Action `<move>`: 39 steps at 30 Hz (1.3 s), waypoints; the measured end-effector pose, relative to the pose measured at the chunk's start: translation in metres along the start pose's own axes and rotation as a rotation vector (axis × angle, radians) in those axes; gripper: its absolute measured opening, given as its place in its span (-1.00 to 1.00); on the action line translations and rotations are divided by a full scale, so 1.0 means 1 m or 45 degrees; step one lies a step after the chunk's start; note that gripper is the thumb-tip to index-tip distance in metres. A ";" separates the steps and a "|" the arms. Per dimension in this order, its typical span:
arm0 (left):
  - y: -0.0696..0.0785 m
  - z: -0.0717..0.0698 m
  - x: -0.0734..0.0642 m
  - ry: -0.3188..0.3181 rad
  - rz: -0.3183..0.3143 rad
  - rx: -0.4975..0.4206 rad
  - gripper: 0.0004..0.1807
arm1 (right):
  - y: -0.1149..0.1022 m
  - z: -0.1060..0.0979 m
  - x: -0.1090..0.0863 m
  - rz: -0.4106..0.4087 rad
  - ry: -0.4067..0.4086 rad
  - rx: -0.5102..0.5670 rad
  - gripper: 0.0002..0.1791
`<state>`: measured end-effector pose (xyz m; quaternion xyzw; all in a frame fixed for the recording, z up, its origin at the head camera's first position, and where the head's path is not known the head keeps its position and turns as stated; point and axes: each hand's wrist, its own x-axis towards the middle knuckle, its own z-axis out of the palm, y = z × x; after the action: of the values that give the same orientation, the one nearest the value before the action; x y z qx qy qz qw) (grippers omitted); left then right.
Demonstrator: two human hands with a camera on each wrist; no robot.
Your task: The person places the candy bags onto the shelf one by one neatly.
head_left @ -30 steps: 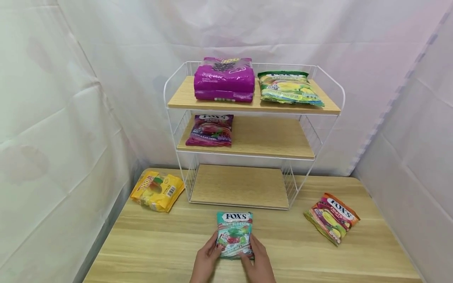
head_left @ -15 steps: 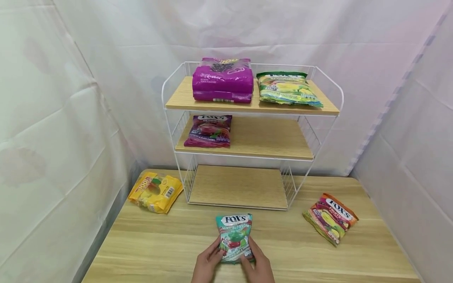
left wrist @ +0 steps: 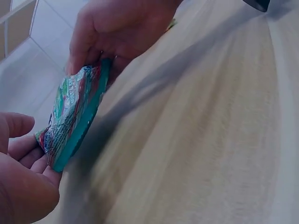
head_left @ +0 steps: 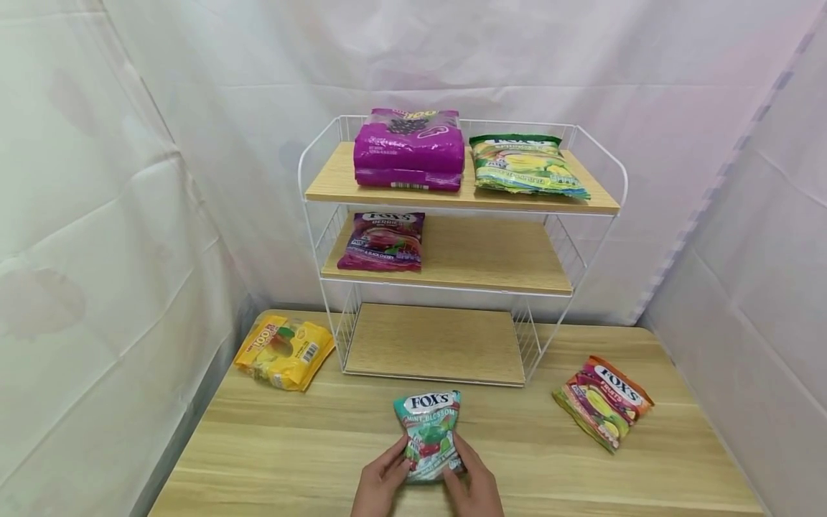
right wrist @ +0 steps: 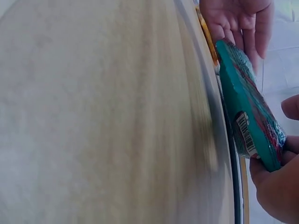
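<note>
A teal Fox's Mint Blossom candy bag [head_left: 429,436] is at the front middle of the table, between both hands. My left hand [head_left: 382,480] grips its lower left side, and my right hand [head_left: 474,482] grips the lower right side. In the left wrist view, fingers of the left hand [left wrist: 28,172] reach under one end of the candy bag [left wrist: 74,116]. The right wrist view shows the bag's teal bottom edge and barcode, with the right hand [right wrist: 280,186] at the near end. The bag looks tilted up from the tabletop.
Behind stands a white wire rack [head_left: 413,287] with three wooden shelves. It carries a purple bag [head_left: 409,151], a green Fox's bag [head_left: 526,165] and a berries Fox's bag [head_left: 382,243]. A yellow bag [head_left: 284,352] lies left on the table [head_left: 278,445], a fruits Fox's bag [head_left: 604,402] right.
The mint candy bag has shifted slightly toward me and its surface has bunched between the hands. Both hands have kept hold of its sides. The other bags have not moved.
</note>
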<state>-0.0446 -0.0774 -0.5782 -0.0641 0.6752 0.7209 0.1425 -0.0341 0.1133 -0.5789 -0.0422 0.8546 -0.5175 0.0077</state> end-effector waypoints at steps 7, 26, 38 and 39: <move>0.019 0.000 0.000 -0.085 0.133 -0.048 -0.45 | -0.013 -0.006 -0.001 -0.045 0.111 0.027 -0.38; 0.078 0.008 -0.012 -0.225 0.322 0.101 -0.46 | -0.057 -0.034 0.002 -0.269 0.282 0.199 -0.42; 0.094 0.015 -0.010 -0.241 0.479 0.073 -0.47 | -0.070 -0.048 0.008 -0.394 0.268 0.182 -0.39; 0.096 0.015 -0.010 -0.238 0.492 0.072 -0.47 | -0.071 -0.049 0.009 -0.403 0.264 0.183 -0.39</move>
<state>-0.0616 -0.0679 -0.4827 0.1378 0.6787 0.7184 0.0653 -0.0410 0.1238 -0.4932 -0.1219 0.7943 -0.5735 -0.1589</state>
